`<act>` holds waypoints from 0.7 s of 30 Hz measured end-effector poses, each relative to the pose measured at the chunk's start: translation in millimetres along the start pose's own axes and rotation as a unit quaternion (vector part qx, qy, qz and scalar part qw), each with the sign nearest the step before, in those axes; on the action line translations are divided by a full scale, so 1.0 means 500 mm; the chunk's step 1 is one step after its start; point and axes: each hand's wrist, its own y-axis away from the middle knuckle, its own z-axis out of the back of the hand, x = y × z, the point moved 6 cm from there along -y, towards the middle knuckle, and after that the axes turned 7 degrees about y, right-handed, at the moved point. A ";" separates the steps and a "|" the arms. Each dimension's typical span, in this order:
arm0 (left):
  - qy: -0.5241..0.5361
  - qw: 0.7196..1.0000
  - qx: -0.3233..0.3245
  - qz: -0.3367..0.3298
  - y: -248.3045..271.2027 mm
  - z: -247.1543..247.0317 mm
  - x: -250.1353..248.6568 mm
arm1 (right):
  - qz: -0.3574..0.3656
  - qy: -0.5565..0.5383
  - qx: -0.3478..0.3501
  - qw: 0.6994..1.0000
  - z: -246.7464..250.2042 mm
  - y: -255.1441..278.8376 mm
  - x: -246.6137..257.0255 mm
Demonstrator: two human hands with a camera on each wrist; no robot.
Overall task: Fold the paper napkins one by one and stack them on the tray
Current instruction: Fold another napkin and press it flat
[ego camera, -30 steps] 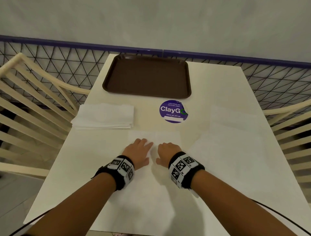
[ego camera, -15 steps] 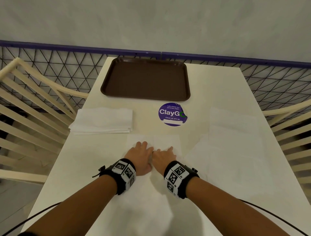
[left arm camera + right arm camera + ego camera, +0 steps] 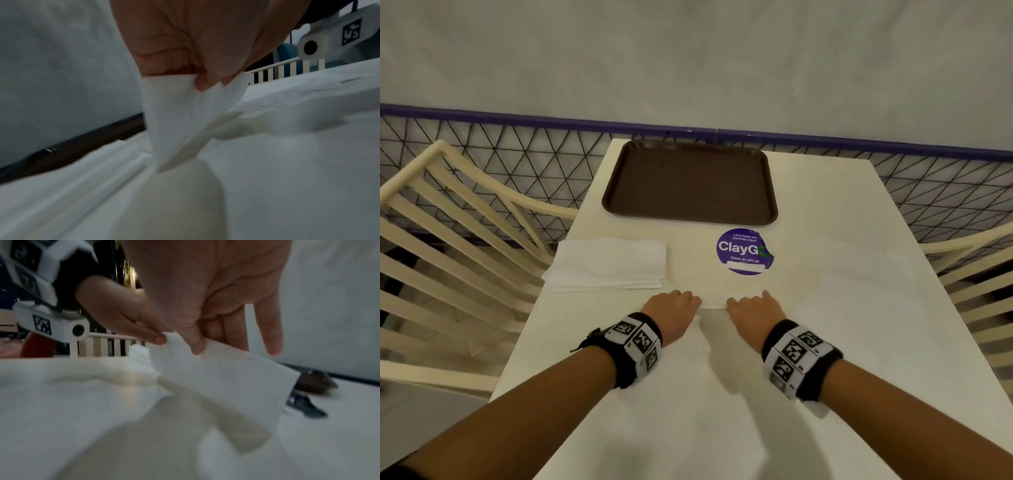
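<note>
The tray (image 3: 690, 183) is dark brown. The table (image 3: 825, 212) is cream-white, and the napkin (image 3: 714, 394) spread on it is plain white, as is the stack (image 3: 607, 263) of napkins. The sticker (image 3: 744, 251) is a purple disc with white lettering and a touch of green at its edge. Both wristbands (image 3: 635, 347) are black with white panels carrying black square-code patterns. The chairs (image 3: 448, 219) are cream. The mesh (image 3: 517, 150) is black wire in a triangle pattern under a purple rail (image 3: 551, 118). The wall (image 3: 688, 51) is pale grey.
</note>
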 end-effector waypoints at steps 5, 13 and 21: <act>-0.048 0.998 -0.025 0.023 0.015 0.090 0.125 | -0.016 0.011 -0.066 0.998 0.135 -0.033 -0.038; -0.082 0.986 -0.047 0.135 0.073 0.179 0.385 | -0.043 -0.073 -0.118 0.989 0.308 -0.159 0.014; -0.035 0.985 -0.157 0.060 0.111 0.078 0.457 | -0.016 -0.065 -0.121 0.990 0.256 -0.216 0.128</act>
